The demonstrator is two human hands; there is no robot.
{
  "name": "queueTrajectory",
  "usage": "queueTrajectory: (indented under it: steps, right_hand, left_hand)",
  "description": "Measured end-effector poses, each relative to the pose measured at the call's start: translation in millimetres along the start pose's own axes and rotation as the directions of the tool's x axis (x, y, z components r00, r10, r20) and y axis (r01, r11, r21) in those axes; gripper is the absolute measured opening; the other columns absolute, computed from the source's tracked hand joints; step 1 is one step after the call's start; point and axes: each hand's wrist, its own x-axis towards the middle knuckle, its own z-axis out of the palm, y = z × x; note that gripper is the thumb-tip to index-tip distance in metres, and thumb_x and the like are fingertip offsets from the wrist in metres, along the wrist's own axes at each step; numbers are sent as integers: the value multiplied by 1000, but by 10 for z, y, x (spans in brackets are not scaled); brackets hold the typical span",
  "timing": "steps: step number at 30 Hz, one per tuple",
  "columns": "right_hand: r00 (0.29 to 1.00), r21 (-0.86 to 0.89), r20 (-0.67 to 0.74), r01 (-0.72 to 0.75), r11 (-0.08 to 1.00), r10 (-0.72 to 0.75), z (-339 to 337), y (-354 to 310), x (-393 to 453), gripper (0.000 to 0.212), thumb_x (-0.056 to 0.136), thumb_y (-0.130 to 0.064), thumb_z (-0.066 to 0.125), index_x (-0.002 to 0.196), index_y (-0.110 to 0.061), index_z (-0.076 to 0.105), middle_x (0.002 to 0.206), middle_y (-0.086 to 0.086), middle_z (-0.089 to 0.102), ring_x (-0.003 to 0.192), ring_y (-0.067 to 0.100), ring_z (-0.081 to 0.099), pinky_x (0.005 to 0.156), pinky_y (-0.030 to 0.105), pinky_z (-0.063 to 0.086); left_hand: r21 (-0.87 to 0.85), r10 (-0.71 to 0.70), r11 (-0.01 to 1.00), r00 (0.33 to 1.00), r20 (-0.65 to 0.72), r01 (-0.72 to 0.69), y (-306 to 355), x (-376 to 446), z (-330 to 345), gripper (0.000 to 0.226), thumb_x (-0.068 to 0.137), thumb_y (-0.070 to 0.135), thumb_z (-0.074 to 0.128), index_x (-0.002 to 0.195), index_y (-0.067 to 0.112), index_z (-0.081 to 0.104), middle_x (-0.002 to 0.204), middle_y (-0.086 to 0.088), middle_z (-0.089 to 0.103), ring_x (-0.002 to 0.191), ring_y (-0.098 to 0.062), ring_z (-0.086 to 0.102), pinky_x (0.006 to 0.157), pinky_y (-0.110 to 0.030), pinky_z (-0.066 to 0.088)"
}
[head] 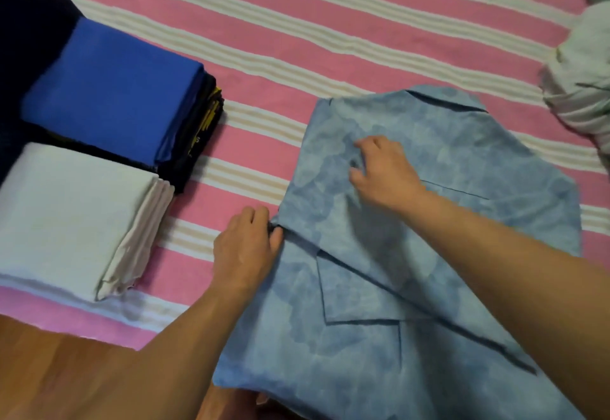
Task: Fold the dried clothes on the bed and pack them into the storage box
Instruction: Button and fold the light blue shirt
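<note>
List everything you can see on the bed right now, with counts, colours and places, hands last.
blue patterned shirt: one, light blue, centre-right, partly folded
blue folded garment: one, bright blue, left, atop a dark folded stack
white folded garment: one, white, near left
unfolded clothes: a pile, white-green, far right edge
bedsheet: one, pink with cream stripes
left hand: pinching the shirt's left edge
right hand: pinching the shirt's middle

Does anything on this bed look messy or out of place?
Mostly tidy. The crumpled pale clothes at the bed's right edge lie bunched, unlike the folded blue piece and white stack. The light blue shirt is only half folded and overhangs the bed's near edge.
</note>
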Motion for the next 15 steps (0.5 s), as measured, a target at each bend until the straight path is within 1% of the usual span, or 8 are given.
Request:
queueTrajectory:
  steps: [2, 4, 6, 7, 9, 11, 13, 15]
  right_hand:
    - [1000, 33, -29, -8, 999, 9, -94, -260, 586, 44, 94, -37, 56, 129, -10, 59, 130, 17, 59, 122, 38, 51, 103, 40, 40]
    - [995, 115, 24, -94, 989, 92, -166, -515, 1039, 35, 95, -46, 55, 95, -13, 65, 96, 12, 66, 96, 34, 63, 76, 35, 46]
    - [974, 218, 159, -192, 957, 160, -172, -691, 1302, 36, 95, -43, 60, 75, -12, 57, 73, 7, 56, 66, 25, 57, 57, 28, 40]
    - [968, 281, 198, -206, 937, 153, -145, -744, 1392, 36, 94, -37, 65, 70, -12, 55, 69, 5, 53, 60, 21, 52, 54, 26, 39]
    - [977, 387, 171, -187, 903, 129, -31, -791, 1546, 27, 92, -30, 70, 73, -12, 62, 71, 5, 56, 63, 18, 53, 56, 27, 45]
    - [986, 424, 85, -165, 890, 143, 140, -787, 1649, 18, 90, -29, 72, 82, -13, 72, 75, 3, 64, 73, 19, 60, 66, 31, 52]
    - [985, 414, 48, -170, 894, 165, 314, -748, 1686, 20, 91, -31, 71, 83, -12, 72, 76, 1, 64, 77, 19, 60, 74, 32, 52]
    - [985, 417, 28, -168, 894, 172, 440, -712, 1694, 23, 92, -33, 69, 81, -12, 66, 76, 2, 60, 74, 18, 55, 71, 30, 48]
  left_hand:
    - [7, 26, 1000, 999, -38, -25, -79, 36, 79, 22, 96, 36, 56, 82, 19, 52, 82, 1, 51, 79, -25, 54, 55, -34, 35]
    - [16, 17, 1000, 998, -62, -16, -125, 76, 150, 26, 98, 35, 50, 78, 19, 55, 79, 2, 53, 77, -25, 55, 55, -33, 37]
    - [-19, -31, 999, 998, -55, 30, -124, 112, 149, 32, 99, 36, 43, 75, 20, 56, 78, 3, 52, 77, -23, 53, 57, -33, 37]
    - [-53, -73, 996, 997, -23, 71, -115, 136, 119, 34, 100, 37, 39, 74, 21, 54, 79, 4, 51, 79, -22, 52, 60, -33, 36]
    - [-106, -155, 981, 986, 60, 161, -146, 186, 87, 34, 103, 35, 36, 73, 24, 48, 81, 5, 51, 79, -21, 49, 66, -34, 37]
    - [-80, -174, 981, 983, 63, 179, -195, 203, 93, 33, 102, 29, 41, 70, 25, 46, 79, 5, 54, 75, -21, 52, 67, -32, 39]
    - [-79, -180, 980, 982, 60, 184, -204, 193, 90, 31, 102, 30, 46, 71, 26, 46, 79, 7, 53, 73, -20, 53, 65, -32, 39]
    - [-148, -188, 970, 982, 34, 191, -192, 160, 73, 24, 101, 43, 45, 84, 26, 47, 85, 9, 45, 70, -18, 47, 63, -33, 36]
